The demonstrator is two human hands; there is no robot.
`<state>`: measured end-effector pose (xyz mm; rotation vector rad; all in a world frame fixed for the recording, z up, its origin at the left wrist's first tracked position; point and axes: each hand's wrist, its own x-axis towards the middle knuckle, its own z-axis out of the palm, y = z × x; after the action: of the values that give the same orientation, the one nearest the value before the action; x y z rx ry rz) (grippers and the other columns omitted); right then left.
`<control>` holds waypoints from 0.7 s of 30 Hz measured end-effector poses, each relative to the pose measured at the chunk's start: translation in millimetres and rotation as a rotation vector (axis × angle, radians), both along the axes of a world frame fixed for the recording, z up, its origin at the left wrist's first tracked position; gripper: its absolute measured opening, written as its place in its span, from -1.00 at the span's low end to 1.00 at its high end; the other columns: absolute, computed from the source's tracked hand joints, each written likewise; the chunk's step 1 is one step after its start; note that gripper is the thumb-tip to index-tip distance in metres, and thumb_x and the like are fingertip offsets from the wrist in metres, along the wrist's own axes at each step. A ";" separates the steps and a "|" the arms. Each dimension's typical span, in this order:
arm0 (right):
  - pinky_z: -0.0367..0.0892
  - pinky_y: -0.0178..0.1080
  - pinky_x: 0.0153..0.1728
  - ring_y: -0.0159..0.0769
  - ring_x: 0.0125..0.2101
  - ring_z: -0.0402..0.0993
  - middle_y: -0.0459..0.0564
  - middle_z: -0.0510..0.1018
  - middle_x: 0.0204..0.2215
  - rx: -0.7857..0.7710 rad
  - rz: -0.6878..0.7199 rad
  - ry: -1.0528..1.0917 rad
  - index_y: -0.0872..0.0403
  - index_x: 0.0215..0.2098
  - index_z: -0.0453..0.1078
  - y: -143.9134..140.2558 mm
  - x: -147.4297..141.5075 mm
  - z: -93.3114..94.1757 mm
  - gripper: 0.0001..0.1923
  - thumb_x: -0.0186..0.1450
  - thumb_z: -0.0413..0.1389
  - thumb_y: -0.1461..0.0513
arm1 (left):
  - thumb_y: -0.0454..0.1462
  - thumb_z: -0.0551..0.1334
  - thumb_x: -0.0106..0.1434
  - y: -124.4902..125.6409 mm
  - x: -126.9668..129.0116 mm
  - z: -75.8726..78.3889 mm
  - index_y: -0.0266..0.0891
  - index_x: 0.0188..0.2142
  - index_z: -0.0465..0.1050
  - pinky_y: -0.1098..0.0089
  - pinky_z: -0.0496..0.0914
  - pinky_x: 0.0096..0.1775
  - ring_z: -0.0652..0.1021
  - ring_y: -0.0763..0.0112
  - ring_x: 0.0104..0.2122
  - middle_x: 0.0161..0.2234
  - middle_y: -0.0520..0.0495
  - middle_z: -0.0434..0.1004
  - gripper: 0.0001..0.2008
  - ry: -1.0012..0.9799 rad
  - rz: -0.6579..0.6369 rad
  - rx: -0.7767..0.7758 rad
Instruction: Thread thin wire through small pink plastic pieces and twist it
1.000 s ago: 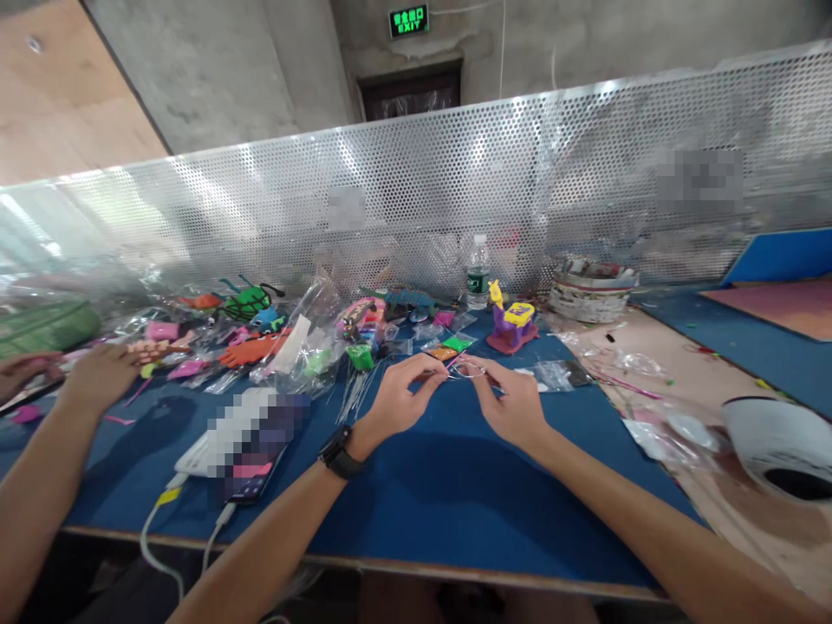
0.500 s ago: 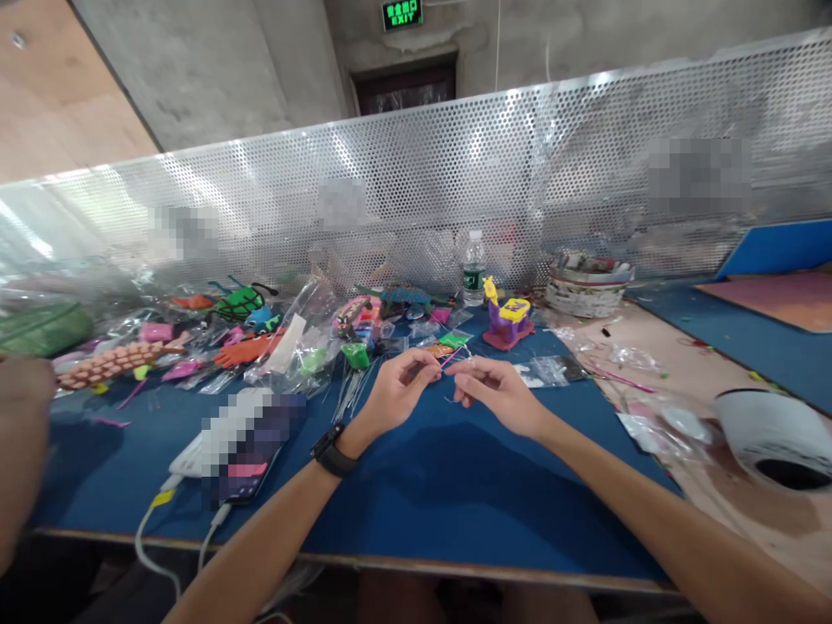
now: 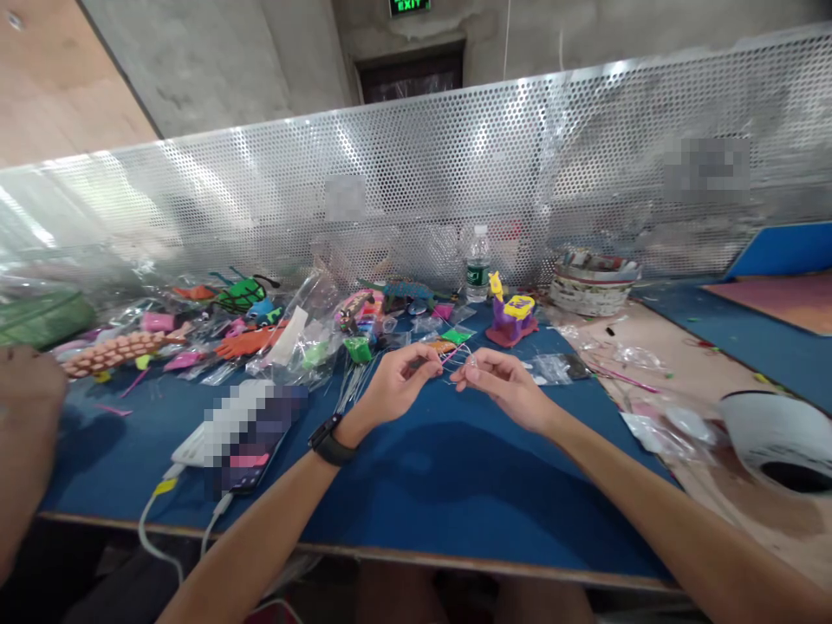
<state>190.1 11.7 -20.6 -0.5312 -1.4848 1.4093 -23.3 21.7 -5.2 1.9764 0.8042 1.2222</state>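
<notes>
Head view: my left hand (image 3: 396,384) and right hand (image 3: 503,386) pinch thin wire (image 3: 457,357) taut between them above the counter (image 3: 416,485).

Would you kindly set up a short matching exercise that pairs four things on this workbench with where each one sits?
Things:
1. water bottle
2. wristwatch
3. thin wire
4. purple and yellow toy

Places:
A. on the left wrist
B. pinched between the left hand and the right hand
C. upright against the perforated metal screen
D. on the blue mat, just in front of the bottle and to its right

Pairs: 1-C, 2-A, 3-B, 4-D
</notes>
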 end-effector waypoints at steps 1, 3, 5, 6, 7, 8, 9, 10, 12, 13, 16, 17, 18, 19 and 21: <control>0.42 -0.22 -0.10 -0.36 -0.29 0.59 -0.03 0.68 -0.28 -0.010 0.040 -0.003 0.03 -0.30 0.49 0.5 1.2 -0.7 -0.84 0.28 0.28 0.12 | -0.12 0.23 0.35 -0.1 -0.4 0.6 -0.28 -0.28 0.47 0.43 0.44 -0.25 0.56 0.42 -0.32 -0.31 -0.08 0.55 -0.76 0.008 -0.007 -0.009; 0.42 -0.21 -0.07 -0.36 -0.26 0.61 -0.03 0.69 -0.26 -0.035 0.103 -0.013 0.03 -0.29 0.48 1.7 3.7 -1.0 -0.86 0.27 0.29 0.15 | -0.13 0.22 0.35 -0.5 -1.2 2.3 -0.28 -0.27 0.46 0.44 0.44 -0.27 0.56 0.40 -0.31 -0.32 -0.08 0.55 -0.77 0.023 -0.025 -0.030; 0.42 -0.20 -0.04 -0.35 -0.23 0.62 -0.03 0.69 -0.25 -0.058 0.134 -0.028 0.03 -0.29 0.48 3.1 6.2 -0.2 -0.86 0.26 0.30 0.16 | -0.13 0.22 0.35 -1.2 -1.7 4.1 -0.28 -0.27 0.46 0.44 0.44 -0.28 0.55 0.40 -0.31 -0.32 -0.08 0.55 -0.77 0.042 -0.034 -0.035; 0.42 -0.19 -0.03 -0.35 -0.21 0.62 -0.02 0.69 -0.23 -0.067 0.147 -0.040 0.04 -0.31 0.48 3.9 7.7 0.6 -0.85 0.25 0.31 0.16 | -0.13 0.22 0.35 -1.5 -1.9 5.0 -0.28 -0.27 0.46 0.45 0.43 -0.29 0.55 0.40 -0.32 -0.32 -0.07 0.55 -0.77 0.057 -0.036 -0.028; 0.43 -0.18 -0.02 -0.33 -0.19 0.63 -0.01 0.69 -0.22 -0.077 0.165 -0.054 0.05 -0.33 0.48 4.8 9.2 1.4 -0.84 0.24 0.32 0.15 | -0.14 0.22 0.35 -1.9 -2.0 5.7 -0.27 -0.27 0.46 0.45 0.42 -0.29 0.54 0.41 -0.32 -0.33 -0.07 0.55 -0.77 0.075 -0.037 -0.017; 0.43 -0.16 -0.01 -0.32 -0.19 0.63 0.00 0.69 -0.20 -0.089 0.188 -0.071 0.06 -0.35 0.48 5.5 10.7 2.1 -0.83 0.22 0.34 0.15 | -0.14 0.21 0.36 -2.3 -2.0 6.4 -0.27 -0.28 0.47 0.45 0.42 -0.30 0.53 0.41 -0.32 -0.33 -0.07 0.55 -0.78 0.095 -0.037 -0.003; 0.44 -0.15 -0.01 -0.30 -0.18 0.64 0.00 0.69 -0.19 -0.104 0.212 -0.088 0.07 -0.37 0.49 6.2 12.3 2.8 -0.81 0.19 0.35 0.15 | -0.15 0.21 0.36 -2.6 -1.8 6.9 -0.27 -0.28 0.47 0.46 0.41 -0.30 0.53 0.41 -0.32 -0.33 -0.07 0.55 -0.78 0.116 -0.038 0.013; 0.45 -0.13 -0.01 -0.29 -0.18 0.64 0.01 0.69 -0.18 -0.124 0.234 -0.103 0.07 -0.39 0.49 6.8 13.8 3.2 -0.80 0.16 0.37 0.15 | -0.15 0.21 0.36 -3.0 -1.7 7.3 -0.27 -0.29 0.47 0.46 0.40 -0.30 0.53 0.41 -0.32 -0.33 -0.07 0.55 -0.78 0.136 -0.039 0.029; 0.46 -0.12 -0.02 -0.29 -0.20 0.65 -0.01 0.69 -0.18 -0.169 0.259 -0.117 0.07 -0.42 0.50 7.6 16.2 3.5 -0.79 0.11 0.40 0.16 | -0.16 0.20 0.36 -3.8 -1.1 7.6 -0.26 -0.30 0.48 0.46 0.40 -0.30 0.53 0.40 -0.31 -0.32 -0.07 0.55 -0.78 0.170 -0.044 0.055; 0.47 -0.12 -0.02 -0.29 -0.20 0.65 -0.03 0.69 -0.19 -0.190 0.264 -0.114 0.07 -0.43 0.51 8.0 17.1 3.4 -0.79 0.08 0.42 0.17 | -0.16 0.20 0.36 -4.2 -0.9 7.7 -0.25 -0.30 0.48 0.46 0.40 -0.30 0.53 0.40 -0.30 -0.32 -0.07 0.55 -0.79 0.181 -0.045 0.065; 0.49 -0.11 -0.05 -0.27 -0.23 0.66 -0.06 0.70 -0.25 -0.207 0.238 -0.108 0.05 -0.47 0.53 9.6 18.0 2.8 -0.78 0.02 0.45 0.18 | -0.15 0.21 0.36 -4.6 -0.7 7.5 -0.24 -0.29 0.48 0.45 0.42 -0.30 0.54 0.39 -0.30 -0.31 -0.07 0.56 -0.79 0.182 -0.032 0.083; 0.50 -0.11 -0.07 -0.27 -0.25 0.66 -0.06 0.70 -0.28 -0.191 0.205 -0.108 0.04 -0.47 0.54 10.4 17.9 2.9 -0.79 0.01 0.45 0.17 | -0.15 0.21 0.35 -4.5 -0.8 7.4 -0.24 -0.29 0.48 0.45 0.42 -0.31 0.54 0.38 -0.30 -0.31 -0.08 0.57 -0.79 0.172 -0.018 0.088; 0.50 -0.12 -0.09 -0.27 -0.27 0.66 -0.05 0.71 -0.30 -0.166 0.160 -0.112 0.04 -0.47 0.56 11.2 17.7 3.0 -0.79 0.02 0.44 0.15 | -0.15 0.22 0.35 -4.3 -1.1 7.4 -0.24 -0.29 0.49 0.45 0.42 -0.32 0.55 0.38 -0.30 -0.31 -0.08 0.57 -0.79 0.164 0.000 0.096; 0.51 -0.13 -0.11 -0.27 -0.29 0.65 -0.04 0.71 -0.32 -0.136 0.106 -0.120 0.03 -0.46 0.57 11.9 17.2 3.3 -0.80 0.03 0.43 0.13 | -0.15 0.21 0.36 -4.0 -1.3 7.2 -0.24 -0.28 0.49 0.46 0.43 -0.32 0.55 0.38 -0.30 -0.30 -0.08 0.57 -0.79 0.160 0.022 0.109; 0.50 -0.17 -0.16 -0.29 -0.32 0.64 -0.04 0.70 -0.36 -0.078 -0.001 -0.145 0.02 -0.44 0.60 12.6 15.7 3.8 -0.81 0.05 0.42 0.11 | -0.16 0.21 0.36 -3.3 -1.9 6.4 -0.23 -0.26 0.50 0.45 0.44 -0.30 0.56 0.39 -0.29 -0.29 -0.08 0.58 -0.81 0.171 0.068 0.165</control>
<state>205.9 24.3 -16.8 -0.6947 -1.5481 1.4581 -25.2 18.4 1.1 2.2268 0.8862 1.2037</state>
